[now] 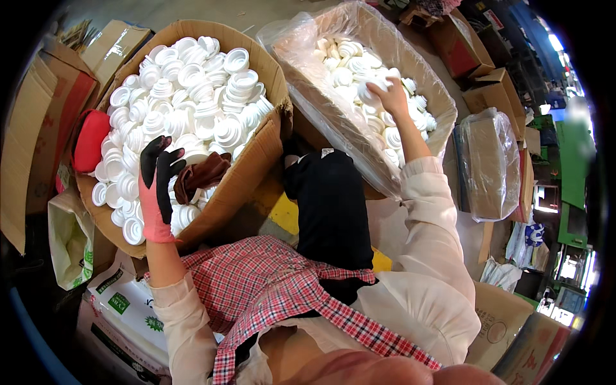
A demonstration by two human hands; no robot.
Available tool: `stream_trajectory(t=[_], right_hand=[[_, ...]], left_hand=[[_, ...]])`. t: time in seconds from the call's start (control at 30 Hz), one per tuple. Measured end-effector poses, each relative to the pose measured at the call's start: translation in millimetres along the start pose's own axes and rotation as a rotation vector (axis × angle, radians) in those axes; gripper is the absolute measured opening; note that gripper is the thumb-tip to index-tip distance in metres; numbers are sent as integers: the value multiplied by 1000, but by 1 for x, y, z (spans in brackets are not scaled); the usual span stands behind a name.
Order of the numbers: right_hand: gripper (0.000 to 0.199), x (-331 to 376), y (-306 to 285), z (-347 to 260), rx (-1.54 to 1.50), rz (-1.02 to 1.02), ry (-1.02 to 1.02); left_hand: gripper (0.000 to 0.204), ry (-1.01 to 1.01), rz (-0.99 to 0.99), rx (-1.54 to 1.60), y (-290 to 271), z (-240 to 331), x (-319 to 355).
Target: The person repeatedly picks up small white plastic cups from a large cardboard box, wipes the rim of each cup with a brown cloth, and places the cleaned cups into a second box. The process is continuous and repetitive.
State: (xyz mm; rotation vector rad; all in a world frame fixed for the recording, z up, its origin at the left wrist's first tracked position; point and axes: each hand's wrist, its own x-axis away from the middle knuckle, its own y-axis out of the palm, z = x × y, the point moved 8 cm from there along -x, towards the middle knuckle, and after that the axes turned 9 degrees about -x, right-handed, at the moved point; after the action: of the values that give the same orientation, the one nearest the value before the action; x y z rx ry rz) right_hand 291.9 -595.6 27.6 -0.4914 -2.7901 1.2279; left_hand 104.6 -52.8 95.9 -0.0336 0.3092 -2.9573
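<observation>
My left hand (pixel 157 189) wears a pink glove with black fingers. Its fingers are stretched and apart over a heap of white ribbed, cup-like plastic pieces (pixel 154 122) in the left cardboard box (pixel 253 160). Crumpled brown cloth (pixel 202 178), possibly a glove, lies on that heap beside the fingers. Bare, my right hand (pixel 393 97) reaches into the right box (pixel 443 102), which has a clear plastic liner (pixel 327 102). Its fingers close on a white round plastic piece (pixel 370 93), above more white pieces (pixel 378 125).
A red item (pixel 92 141) rests at the left box's edge. A white-and-green bag (pixel 69 237) and a printed white sack (pixel 122 321) stand at the left. On the right are a plastic-wrapped carton (pixel 489 163) and brown cartons (pixel 497 96). Green machinery (pixel 571 167) is farther right.
</observation>
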Motion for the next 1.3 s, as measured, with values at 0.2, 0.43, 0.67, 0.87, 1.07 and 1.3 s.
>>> stream_trajectory(t=[0.2, 0.43, 0.67, 0.87, 1.07, 1.3], right_hand=[[77, -12, 49, 75, 264, -43, -85], [52, 11, 83, -65, 294, -130, -568], [28, 226, 262, -308, -159, -968, -898], [28, 249, 312, -306, 96, -789, -940], [27, 271, 219, -385, -347, -790, -908], [54, 189, 268, -296, 329, -819, -891]], left_hand=[[40, -73, 194, 92, -43, -31, 5], [38, -25, 361, 152, -87, -29, 14], [29, 50, 365, -82, -103, -43, 22], [33, -1, 352, -297, -99, -36, 36], [59, -564, 232, 1009, -50, -87, 49], [76, -67, -327, 1528, -56, -36, 28]])
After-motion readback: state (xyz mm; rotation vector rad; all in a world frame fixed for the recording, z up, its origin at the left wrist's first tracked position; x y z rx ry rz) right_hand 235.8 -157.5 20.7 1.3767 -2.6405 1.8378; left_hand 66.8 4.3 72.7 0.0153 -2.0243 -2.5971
